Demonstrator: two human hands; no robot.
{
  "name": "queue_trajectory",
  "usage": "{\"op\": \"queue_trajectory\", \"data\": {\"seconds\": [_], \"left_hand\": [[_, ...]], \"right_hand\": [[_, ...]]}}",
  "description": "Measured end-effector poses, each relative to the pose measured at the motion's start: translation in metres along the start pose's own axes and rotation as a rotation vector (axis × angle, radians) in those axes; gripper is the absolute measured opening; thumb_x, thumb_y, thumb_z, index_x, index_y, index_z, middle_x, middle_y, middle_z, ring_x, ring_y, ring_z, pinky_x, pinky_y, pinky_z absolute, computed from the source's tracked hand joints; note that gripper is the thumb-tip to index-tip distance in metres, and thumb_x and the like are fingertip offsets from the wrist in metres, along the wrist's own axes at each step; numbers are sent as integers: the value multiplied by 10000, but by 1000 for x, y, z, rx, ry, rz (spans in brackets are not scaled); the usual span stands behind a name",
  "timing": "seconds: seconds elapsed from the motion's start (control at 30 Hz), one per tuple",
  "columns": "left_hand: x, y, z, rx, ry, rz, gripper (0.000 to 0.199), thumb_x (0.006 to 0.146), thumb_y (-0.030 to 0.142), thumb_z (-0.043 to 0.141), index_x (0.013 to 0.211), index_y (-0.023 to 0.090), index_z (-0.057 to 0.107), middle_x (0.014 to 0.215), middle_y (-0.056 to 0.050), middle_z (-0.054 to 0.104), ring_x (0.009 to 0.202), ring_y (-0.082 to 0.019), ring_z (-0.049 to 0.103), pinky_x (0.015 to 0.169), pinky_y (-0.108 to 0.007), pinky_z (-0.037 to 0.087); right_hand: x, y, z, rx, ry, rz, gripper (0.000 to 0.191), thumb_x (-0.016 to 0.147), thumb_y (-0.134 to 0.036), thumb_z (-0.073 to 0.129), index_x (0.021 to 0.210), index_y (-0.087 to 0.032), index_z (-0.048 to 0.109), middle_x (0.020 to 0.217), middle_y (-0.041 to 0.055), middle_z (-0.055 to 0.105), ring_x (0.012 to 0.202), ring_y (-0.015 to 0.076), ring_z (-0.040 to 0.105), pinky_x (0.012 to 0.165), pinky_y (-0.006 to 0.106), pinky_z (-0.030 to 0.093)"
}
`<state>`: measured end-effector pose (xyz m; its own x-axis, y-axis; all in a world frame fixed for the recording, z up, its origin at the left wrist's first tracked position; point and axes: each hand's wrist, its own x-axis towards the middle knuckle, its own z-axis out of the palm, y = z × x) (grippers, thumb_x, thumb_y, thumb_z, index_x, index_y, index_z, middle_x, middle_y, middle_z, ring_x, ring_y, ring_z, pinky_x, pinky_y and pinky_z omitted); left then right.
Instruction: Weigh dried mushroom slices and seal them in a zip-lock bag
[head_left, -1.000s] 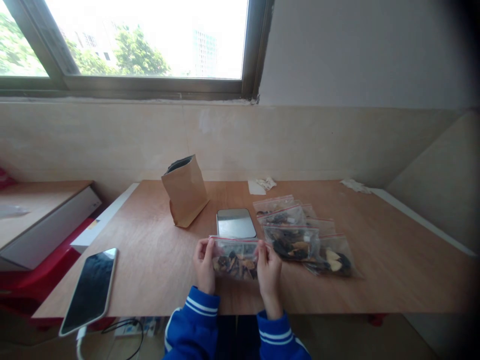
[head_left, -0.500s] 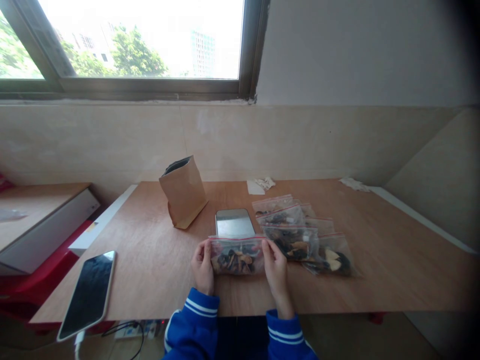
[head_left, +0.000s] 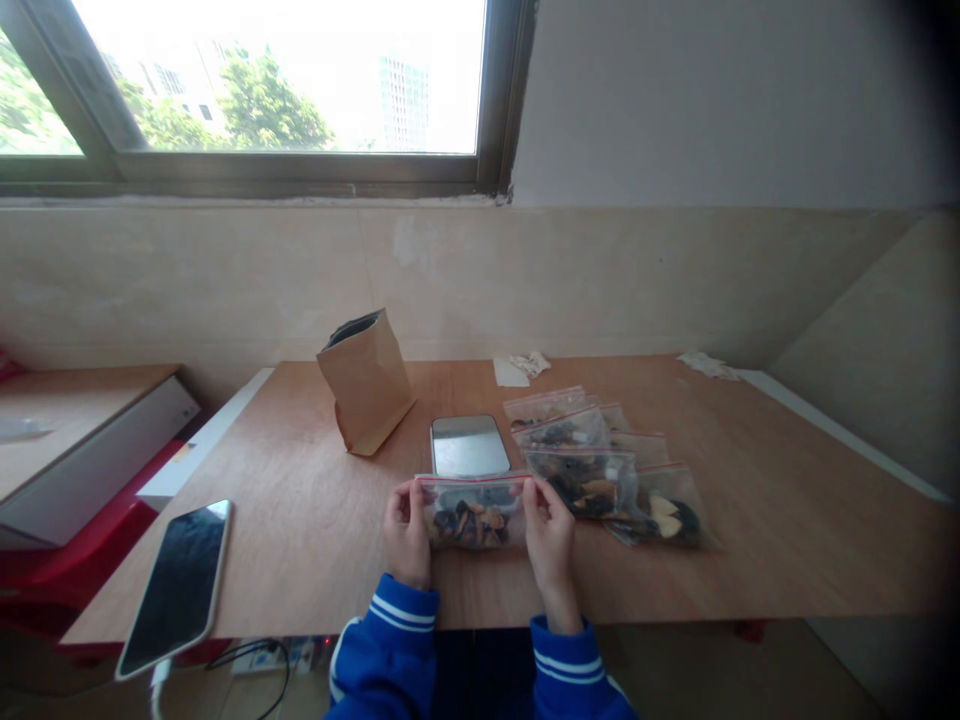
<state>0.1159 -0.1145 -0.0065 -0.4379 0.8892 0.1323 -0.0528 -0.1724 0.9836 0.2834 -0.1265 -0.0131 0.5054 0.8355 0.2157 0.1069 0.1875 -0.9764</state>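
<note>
Both my hands pinch the short sides of a clear zip-top plastic bag [head_left: 472, 512] with a red seal line, holding it just above the table. It holds dark and tan dried pieces, which have settled at its bottom. My left hand [head_left: 406, 533] grips its left end, and my right hand [head_left: 548, 535] grips its right end. Several similar filled bags [head_left: 583, 482] overlap on the table to the right, close to my right hand. Behind the held bag lies a flat silver-topped device [head_left: 469, 446], perhaps a scale.
A brown kraft paper bag [head_left: 365, 385] stands tilted at the back of the wooden table [head_left: 285, 520]. A black smartphone [head_left: 176, 590] lies near the front left edge. White paper scraps [head_left: 521, 369] lie by the wall, and a power strip [head_left: 270, 657] sits below the table.
My hands have drawn apart, pulling the bag flatter and wider. Its contents have dropped towards the bottom, leaving the upper part clearer. The camera has shifted slightly.
</note>
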Motion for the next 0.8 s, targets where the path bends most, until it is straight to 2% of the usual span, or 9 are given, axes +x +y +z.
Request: {"op": "queue_trajectory", "data": {"seconds": [0.27,0.47,0.8], "left_hand": [[0,-3,0,-71,-9,-26,338,802,494,596,860,161,610,753,-18,668,705,-157,638,706,-285,503],[-2,5,1,-153,-79,-61,324,710,424,712,875,161,618,828,-26,674,792,-167,639,751,-288,503],[-3,2,-1,-183,-100,-107,321,748,448,673,853,154,602,779,-20,659,736,-146,627,685,-258,495]], "right_hand": [[0,0,3,51,-49,63,457,824,-578,512,858,-147,660,738,69,695,633,186,608,633,307,495],[0,0,4,107,-117,73,374,772,-514,617,906,-165,640,821,60,696,779,215,643,742,339,510],[2,10,3,125,-48,113,381,720,-497,673,856,-141,665,812,72,700,752,203,636,719,332,512]]}}
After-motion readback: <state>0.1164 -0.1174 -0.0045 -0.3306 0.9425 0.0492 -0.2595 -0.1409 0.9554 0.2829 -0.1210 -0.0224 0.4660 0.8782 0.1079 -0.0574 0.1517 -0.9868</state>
